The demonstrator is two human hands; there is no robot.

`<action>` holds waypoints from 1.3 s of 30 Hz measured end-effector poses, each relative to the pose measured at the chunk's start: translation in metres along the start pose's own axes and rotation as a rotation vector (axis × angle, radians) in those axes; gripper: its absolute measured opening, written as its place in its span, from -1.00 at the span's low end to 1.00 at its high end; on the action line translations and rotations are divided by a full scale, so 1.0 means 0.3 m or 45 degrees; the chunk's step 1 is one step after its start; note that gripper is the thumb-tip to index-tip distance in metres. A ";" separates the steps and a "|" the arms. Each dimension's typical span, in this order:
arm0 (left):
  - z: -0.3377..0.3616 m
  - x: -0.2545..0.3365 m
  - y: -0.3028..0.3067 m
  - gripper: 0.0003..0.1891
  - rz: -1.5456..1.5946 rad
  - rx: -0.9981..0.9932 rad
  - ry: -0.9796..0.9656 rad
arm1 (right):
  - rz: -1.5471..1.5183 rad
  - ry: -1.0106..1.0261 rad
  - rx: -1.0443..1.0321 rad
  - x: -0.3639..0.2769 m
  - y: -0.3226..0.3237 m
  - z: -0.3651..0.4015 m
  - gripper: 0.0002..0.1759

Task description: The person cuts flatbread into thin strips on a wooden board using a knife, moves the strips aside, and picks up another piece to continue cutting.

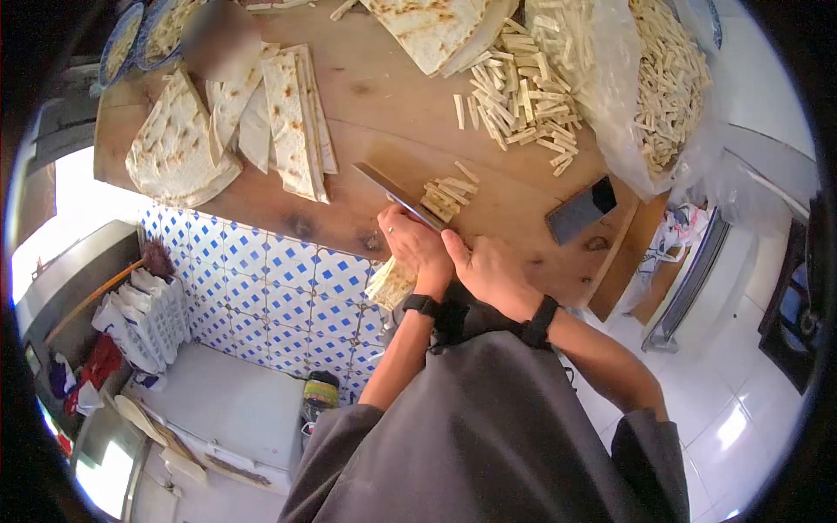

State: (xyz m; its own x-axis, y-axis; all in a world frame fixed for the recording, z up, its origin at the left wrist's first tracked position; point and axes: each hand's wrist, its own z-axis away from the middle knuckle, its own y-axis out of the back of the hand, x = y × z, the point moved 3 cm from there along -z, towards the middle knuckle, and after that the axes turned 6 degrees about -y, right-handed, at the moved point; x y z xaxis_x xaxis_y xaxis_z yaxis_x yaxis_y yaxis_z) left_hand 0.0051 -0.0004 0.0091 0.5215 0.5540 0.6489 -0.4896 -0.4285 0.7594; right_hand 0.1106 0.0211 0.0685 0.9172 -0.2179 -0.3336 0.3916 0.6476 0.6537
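Far left of the wooden board: folded flatbreads, then long flatbread slabs, both well apart from your hands.

The cleaver lies mid-board. Its blade's long axis runs from upper left down to lower right, with the heel end at your hands.

Your left hand sits just on your side of the blade. The fingers are curled down, pinning the flatbread stack. That stack runs from under the hand back over the near board edge and hangs off toward you, so its long axis crosses the blade line. The part of the stack at the blade is hidden by the hand.

The cut strips lie just past the blade on the far side, touching or nearly touching it.

Your right hand is right beside the left one and touching it. It is clenched, with the forefinger reaching to the blade heel. The handle is hidden, but the hand looks closed on the cleaver. The left hand is the nearer one to the stack.

Further right there is a loose strip pile up-board, a dark flat object near the board's right edge, and a plastic bag full of strips.
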 end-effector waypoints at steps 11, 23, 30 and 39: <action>-0.016 -0.006 0.034 -0.85 -0.210 0.183 -0.244 | -0.105 -0.041 -0.026 0.032 0.013 -0.032 0.05; 0.010 -0.001 0.048 -0.71 -0.427 0.223 -0.311 | -0.183 0.036 0.026 0.130 0.064 0.073 0.01; 0.012 0.001 0.048 -0.81 -0.398 0.212 -0.318 | -0.053 -0.046 0.081 0.145 0.078 0.205 -0.07; 0.012 -0.023 0.033 -0.85 -0.446 0.100 -0.288 | -0.043 -0.035 0.091 0.153 0.073 0.248 -0.03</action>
State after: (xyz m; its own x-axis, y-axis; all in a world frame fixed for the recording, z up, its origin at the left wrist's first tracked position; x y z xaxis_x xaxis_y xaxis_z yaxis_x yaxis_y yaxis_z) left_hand -0.0008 -0.0111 0.0122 0.7913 0.5093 0.3384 -0.2054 -0.2999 0.9316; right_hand 0.1666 -0.0289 0.1180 0.9048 -0.2592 -0.3380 0.4255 0.5862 0.6894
